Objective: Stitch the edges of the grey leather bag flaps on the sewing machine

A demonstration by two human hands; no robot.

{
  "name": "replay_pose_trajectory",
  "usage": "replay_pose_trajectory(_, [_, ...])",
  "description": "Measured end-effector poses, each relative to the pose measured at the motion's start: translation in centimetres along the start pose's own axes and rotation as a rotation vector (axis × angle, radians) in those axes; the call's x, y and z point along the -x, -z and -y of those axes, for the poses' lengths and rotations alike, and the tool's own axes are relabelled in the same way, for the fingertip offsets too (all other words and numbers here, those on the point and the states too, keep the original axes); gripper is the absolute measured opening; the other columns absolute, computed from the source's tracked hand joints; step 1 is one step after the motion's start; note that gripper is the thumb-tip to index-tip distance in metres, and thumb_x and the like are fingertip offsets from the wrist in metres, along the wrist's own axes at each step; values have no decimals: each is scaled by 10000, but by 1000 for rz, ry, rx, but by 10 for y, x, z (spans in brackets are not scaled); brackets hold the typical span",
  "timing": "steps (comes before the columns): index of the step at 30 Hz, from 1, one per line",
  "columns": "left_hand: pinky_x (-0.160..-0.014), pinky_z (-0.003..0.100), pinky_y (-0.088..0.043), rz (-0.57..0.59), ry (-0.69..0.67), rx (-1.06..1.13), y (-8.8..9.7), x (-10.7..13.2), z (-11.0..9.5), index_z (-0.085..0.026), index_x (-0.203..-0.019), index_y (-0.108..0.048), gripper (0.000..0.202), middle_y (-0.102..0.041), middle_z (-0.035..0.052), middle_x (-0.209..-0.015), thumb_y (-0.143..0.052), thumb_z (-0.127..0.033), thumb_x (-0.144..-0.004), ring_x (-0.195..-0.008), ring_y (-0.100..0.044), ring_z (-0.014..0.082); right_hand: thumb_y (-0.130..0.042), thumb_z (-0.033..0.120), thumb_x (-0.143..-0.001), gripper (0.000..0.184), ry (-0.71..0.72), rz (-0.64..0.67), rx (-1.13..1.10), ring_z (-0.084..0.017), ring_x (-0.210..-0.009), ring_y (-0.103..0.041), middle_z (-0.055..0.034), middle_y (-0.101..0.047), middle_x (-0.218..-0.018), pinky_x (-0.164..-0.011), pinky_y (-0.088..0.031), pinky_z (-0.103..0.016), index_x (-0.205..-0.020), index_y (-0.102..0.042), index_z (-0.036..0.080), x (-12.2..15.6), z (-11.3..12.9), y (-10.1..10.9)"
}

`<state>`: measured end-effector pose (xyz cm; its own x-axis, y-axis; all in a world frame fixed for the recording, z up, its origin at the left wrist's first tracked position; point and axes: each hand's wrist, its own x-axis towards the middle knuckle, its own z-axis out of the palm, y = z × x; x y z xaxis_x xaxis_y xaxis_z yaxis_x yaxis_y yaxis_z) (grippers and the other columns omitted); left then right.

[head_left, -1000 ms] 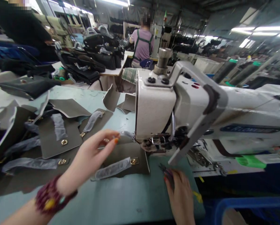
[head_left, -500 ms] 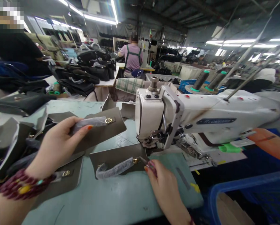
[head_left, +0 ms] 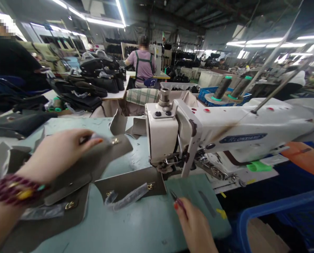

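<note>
My left hand (head_left: 59, 149) is closed on the plastic-wrapped handle of a grey-brown bag flap (head_left: 124, 146), which is smeared by motion above other flaps. Between the fingers of my right hand (head_left: 195, 223) is a small tool with a dark pointed tip (head_left: 174, 195), its kind mostly hidden by the fingers. Just left of that tip, apart from it, another bag flap (head_left: 138, 180) lies by the sewing machine head (head_left: 162, 135). Its wrapped handle (head_left: 129, 199) has gold-coloured metal fittings and curves towards me.
More flaps with wrapped handles (head_left: 46, 212) lie under and beside my left arm. A blue crate (head_left: 242, 221) stands at the lower right. Thread cones (head_left: 222, 88) rise behind the machine. Black bags (head_left: 101, 72) are piled on a table beyond, near a person in purple (head_left: 145, 63).
My left hand has drawn the held flap left. My right hand and its tool have moved right and down, away from the flap by the machine. The view has shifted slightly.
</note>
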<state>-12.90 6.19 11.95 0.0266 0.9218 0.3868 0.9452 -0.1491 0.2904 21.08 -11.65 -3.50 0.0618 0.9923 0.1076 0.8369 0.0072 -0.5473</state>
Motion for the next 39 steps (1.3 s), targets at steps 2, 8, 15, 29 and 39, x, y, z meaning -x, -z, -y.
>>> replay_pose_trajectory(2, [-800,388,-512,-133,-50,123,-13,-18,-23,-133,-1103,-654,415,-664,51,-936,-633,-471,-863,-745,-593,176,-222,570,-1031,604,-52,-88,40,-232,-694,-748,-89,-767,-811,-567,-528,-286,-922,-675,186,7,-37,-3])
replay_pose_trajectory(8, [-708,219,-533,51,-403,635,-62,107,-86,-263,-916,-564,142,-624,7,-805,-501,-136,-923,-746,-627,131,-298,557,-1014,568,59,-261,146,-326,-1001,-691,-176,-719,-1095,-815,-558,-431,-1076,-711,171,-18,-57,-13])
replay_pose_trajectory(15, [-967,542,-500,8,-420,0,-169,231,-54,-94,-1555,-178,840,-396,288,-1507,-577,-393,-879,-1325,-469,452,-442,366,-1022,324,105,23,-458,-207,-982,-697,-92,-742,-1056,-858,-513,-275,-1101,-691,174,-37,5,-25])
replay_pose_trajectory(29, [-883,517,-461,111,-689,-116,-94,113,-76,-265,-1324,-590,483,-614,162,-1257,-528,-512,-913,-1091,-571,356,-446,463,-987,443,-102,146,-849,-107,-600,-364,21,-427,-631,-542,-260,-212,-706,-561,140,-39,41,-23])
replay_pose_trajectory(39, [-816,533,-474,101,-632,-71,-94,107,-84,-250,-1233,-661,490,-637,168,-1123,-361,-525,-961,-1029,-563,368,-452,449,-977,419,-122,161,-835,-107,-607,-335,26,-392,-636,-545,-257,-219,-688,-515,153,-47,37,-23])
